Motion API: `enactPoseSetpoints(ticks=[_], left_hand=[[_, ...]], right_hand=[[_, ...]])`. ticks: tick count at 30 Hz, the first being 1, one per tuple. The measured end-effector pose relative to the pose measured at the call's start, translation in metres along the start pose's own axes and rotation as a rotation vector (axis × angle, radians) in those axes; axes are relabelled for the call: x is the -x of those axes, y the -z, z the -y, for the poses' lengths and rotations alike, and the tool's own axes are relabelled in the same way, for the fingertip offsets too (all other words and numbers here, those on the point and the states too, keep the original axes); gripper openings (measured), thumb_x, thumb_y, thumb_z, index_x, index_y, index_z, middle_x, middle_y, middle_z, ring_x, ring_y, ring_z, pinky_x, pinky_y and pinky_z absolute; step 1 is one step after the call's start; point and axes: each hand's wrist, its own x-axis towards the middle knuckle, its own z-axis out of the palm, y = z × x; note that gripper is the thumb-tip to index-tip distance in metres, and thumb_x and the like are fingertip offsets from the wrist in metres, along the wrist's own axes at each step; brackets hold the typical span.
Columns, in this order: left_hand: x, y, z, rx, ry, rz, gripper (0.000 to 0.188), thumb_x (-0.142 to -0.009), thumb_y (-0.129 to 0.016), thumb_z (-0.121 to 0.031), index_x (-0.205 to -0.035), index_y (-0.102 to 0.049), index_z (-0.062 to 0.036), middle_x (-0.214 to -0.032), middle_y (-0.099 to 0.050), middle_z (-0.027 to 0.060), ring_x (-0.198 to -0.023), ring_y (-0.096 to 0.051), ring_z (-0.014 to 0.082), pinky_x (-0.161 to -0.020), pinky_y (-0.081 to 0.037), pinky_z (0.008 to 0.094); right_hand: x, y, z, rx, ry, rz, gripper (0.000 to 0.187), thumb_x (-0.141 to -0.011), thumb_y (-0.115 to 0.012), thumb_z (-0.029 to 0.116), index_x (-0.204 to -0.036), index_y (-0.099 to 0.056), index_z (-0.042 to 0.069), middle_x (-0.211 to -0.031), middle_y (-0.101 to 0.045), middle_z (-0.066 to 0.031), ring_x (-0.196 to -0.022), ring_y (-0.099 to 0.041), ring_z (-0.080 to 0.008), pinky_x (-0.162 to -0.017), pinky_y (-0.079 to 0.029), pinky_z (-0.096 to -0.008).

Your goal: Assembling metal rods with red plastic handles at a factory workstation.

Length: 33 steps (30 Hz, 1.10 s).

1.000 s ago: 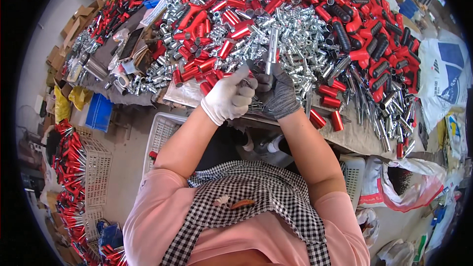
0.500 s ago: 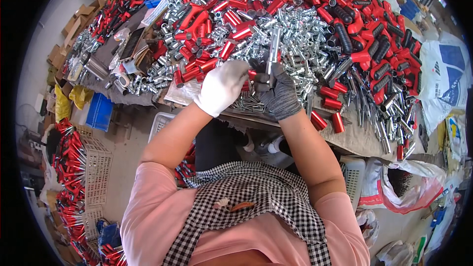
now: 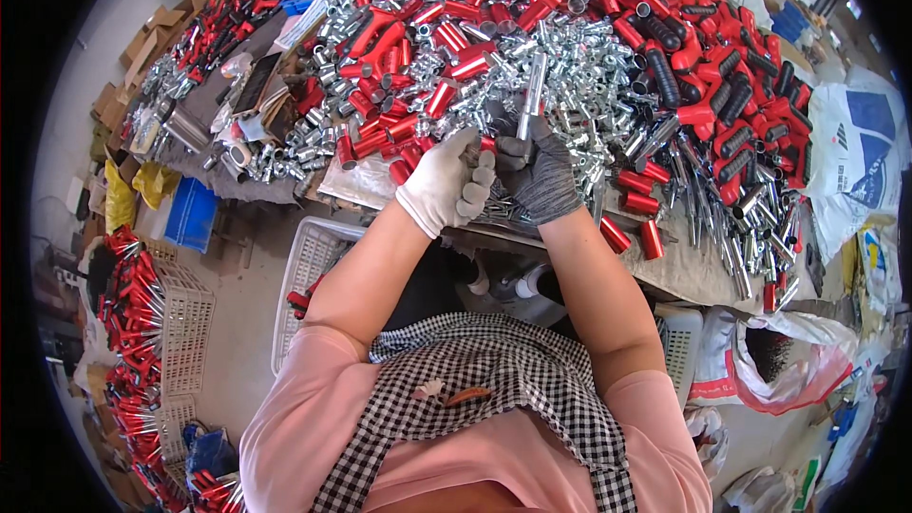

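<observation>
My right hand [image 3: 543, 176], in a dark grey knit glove, is wrapped round a shiny silver metal tube [image 3: 535, 85] that points up and away from me. Close beside it on the left is my left hand [image 3: 448, 180] in a white glove, its fingers curled in; whatever it may hold is hidden. A bit of red [image 3: 487, 143] shows between the two hands, too covered to make out. Beyond them lies a heap of small silver metal fittings [image 3: 589, 76]. Several red tubes [image 3: 442, 97] lie just past my left hand.
Red handles with black grips [image 3: 731, 85] are piled at the right, above thin metal rods [image 3: 698, 190]. A white plastic crate [image 3: 302, 271] stands below the table edge. At the far left, crates [image 3: 185, 337] hold red-handled pieces. An open white sack [image 3: 769, 351] sits at the lower right.
My left hand has turned over, so its curled fingers now show, and its forearm has shifted right, uncovering more of the white crate. The tube in my right hand tilts slightly further right.
</observation>
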Motion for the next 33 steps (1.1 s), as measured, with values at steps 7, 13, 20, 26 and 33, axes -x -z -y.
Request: enactPoseSetpoints(ticks=[7,13,20,26,33], left_hand=[[0.01,-0.002,0.01,-0.849,-0.833,-0.319,0.052,-0.085,-0.072,-0.035,-0.116,-0.055,0.0025,-0.087,-0.064,0.0142,-0.065,-0.063,0.0247,-0.062,-0.054,0.0306],[0.001,0.004,0.006,-1.54,-1.551,-0.459,0.032,-0.084,-0.067,-0.009,-0.114,-0.062,0.0008,-0.091,-0.067,0.0188,-0.077,-0.066,0.0409,-0.072,-0.055,0.0403],[0.008,0.018,-0.007,-0.645,-1.012,-0.461,0.031,-0.096,-0.057,-0.014,-0.119,-0.057,0.0074,-0.084,-0.066,0.0113,-0.061,-0.064,0.0136,-0.057,-0.053,0.0249],[0.038,0.056,-0.006,-0.621,-1.046,-0.278,0.028,-0.092,-0.06,-0.003,-0.118,-0.059,0.0076,-0.09,-0.066,0.0093,-0.074,-0.063,0.0127,-0.064,-0.052,0.0247],[0.075,-0.014,0.017,-0.987,-0.504,0.035,0.029,-0.078,-0.065,0.01,-0.107,-0.066,0.0079,-0.085,-0.068,0.0104,-0.065,-0.065,0.0128,-0.059,-0.052,0.0238]], right_hand=[[0.001,-0.004,0.001,0.074,-0.005,-0.126,0.035,-0.094,-0.065,0.023,-0.125,-0.058,0.009,-0.102,-0.064,-0.0071,-0.064,-0.051,-0.011,-0.05,-0.043,-0.0212],[-0.002,0.0,-0.001,0.102,-0.023,-0.173,0.03,-0.095,-0.064,0.023,-0.12,-0.059,0.006,-0.096,-0.062,-0.0058,-0.066,-0.052,-0.0117,-0.05,-0.043,-0.0223],[0.031,-0.015,0.026,0.461,0.069,-0.276,0.037,-0.091,-0.07,0.024,-0.12,-0.057,0.004,-0.106,-0.065,-0.0098,-0.064,-0.052,-0.0102,-0.05,-0.043,-0.0208],[0.118,-0.034,0.071,1.726,0.132,-0.132,0.048,-0.087,-0.071,0.023,-0.127,-0.061,-0.001,-0.091,-0.065,-0.0101,-0.075,-0.062,-0.0145,-0.067,-0.05,-0.0259],[0.176,-0.037,0.073,1.899,0.312,-0.007,0.031,-0.071,-0.08,0.013,-0.098,-0.071,0.003,-0.084,-0.07,-0.0055,-0.074,-0.065,-0.0121,-0.069,-0.052,-0.0272]])
